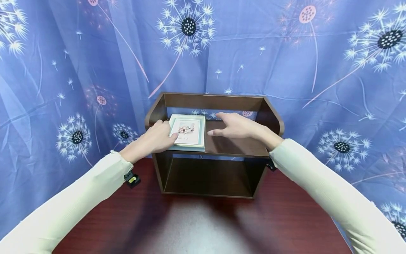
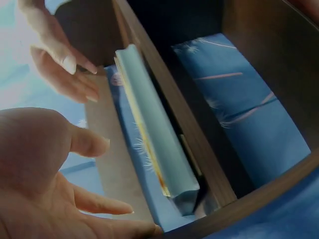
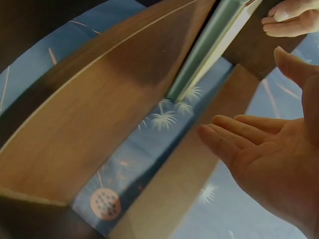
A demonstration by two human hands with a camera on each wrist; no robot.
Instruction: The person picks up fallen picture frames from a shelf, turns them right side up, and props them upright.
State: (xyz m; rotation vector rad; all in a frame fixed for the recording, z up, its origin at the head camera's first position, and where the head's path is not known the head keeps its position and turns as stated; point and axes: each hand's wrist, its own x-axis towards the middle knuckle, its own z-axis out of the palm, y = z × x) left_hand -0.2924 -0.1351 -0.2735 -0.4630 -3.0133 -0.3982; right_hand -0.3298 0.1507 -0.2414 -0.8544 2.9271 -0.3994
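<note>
A picture frame (image 1: 187,132) with a pale mint border and a flower picture lies flat on the upper shelf (image 1: 236,144) of a dark brown wooden rack. In the left wrist view its edge (image 2: 157,122) shows side-on, resting along the shelf board. My left hand (image 1: 160,135) hovers at the frame's left side, thumb overlapping its border in the head view; the left wrist view shows a gap between fingers and frame. Over the shelf, to the right of the frame, my right hand (image 1: 234,126) is held with fingers extended and thumb spread, holding nothing.
Side panels (image 1: 272,116) and a back rail (image 1: 212,101) bound the upper shelf. Below it is a lower shelf (image 1: 207,176). The rack stands on a glossy dark red surface (image 1: 285,211), with a blue dandelion-print curtain (image 1: 253,63) behind.
</note>
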